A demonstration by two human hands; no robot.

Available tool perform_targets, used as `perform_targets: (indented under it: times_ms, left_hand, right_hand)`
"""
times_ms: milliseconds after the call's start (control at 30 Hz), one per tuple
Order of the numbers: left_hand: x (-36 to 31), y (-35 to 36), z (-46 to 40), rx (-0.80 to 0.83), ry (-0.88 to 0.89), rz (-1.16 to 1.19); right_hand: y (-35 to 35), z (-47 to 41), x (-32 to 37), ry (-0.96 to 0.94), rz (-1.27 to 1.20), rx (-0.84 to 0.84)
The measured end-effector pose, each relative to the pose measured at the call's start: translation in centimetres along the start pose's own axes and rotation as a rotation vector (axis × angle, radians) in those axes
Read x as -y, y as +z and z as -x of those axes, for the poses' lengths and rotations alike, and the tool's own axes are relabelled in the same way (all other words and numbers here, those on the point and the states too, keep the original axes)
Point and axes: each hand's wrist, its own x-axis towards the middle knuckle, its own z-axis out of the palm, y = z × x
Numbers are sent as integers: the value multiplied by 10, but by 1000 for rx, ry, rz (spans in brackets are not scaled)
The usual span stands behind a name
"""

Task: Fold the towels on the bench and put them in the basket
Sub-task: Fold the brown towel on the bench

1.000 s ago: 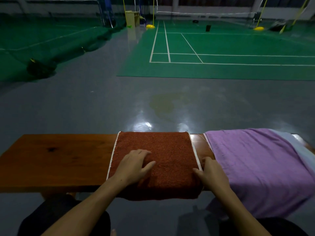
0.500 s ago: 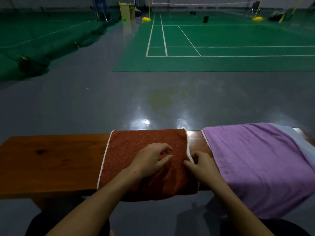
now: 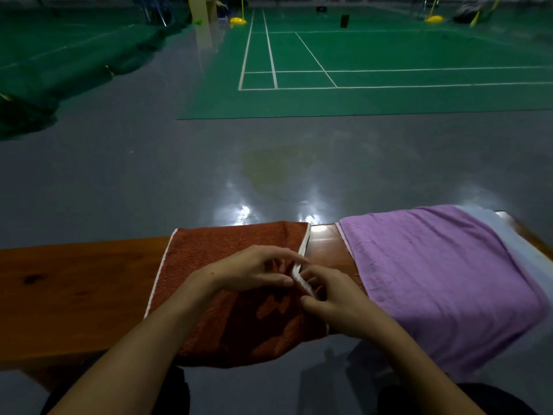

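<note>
Where rust towel (image 3: 215,265) drapes wooden surface (image 3: 74,283): left hand (image 3: 254,269) and right hand (image 3: 332,298), each grip pinching its white right edge; purple towel (image 3: 434,265) just right.

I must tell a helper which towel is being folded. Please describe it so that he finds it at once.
Find the wooden bench. Two towels lie on it; take the rust-red towel left of the purple towel. Only it has white edging, which both hands touch.

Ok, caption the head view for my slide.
Both hands pinch the rust towel's white right edge on the bench, beside a purple towel.
</note>
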Motion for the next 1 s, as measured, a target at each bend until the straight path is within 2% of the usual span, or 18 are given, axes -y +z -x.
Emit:
perform_targets:
  times_ms: [200,367,600,867,1000]
  left_hand:
    - [-1,-4,7,-9,-23,13]
    - [0,-9,17,-70,-61,157]
    - [-3,-27,38,-177,-27,286]
    - [-4,-45,68,-250,-32,559]
    - [0,-51,81,-322,-53,635]
  right_hand:
    - [-5,6,-4,1,-104,90]
    - [-8,11,-3,53,-158,161]
    - [-4,7,2,28,-167,102]
    - [7,-6,14,-19,-294,154]
    - [15,-15,16,-38,-269,96]
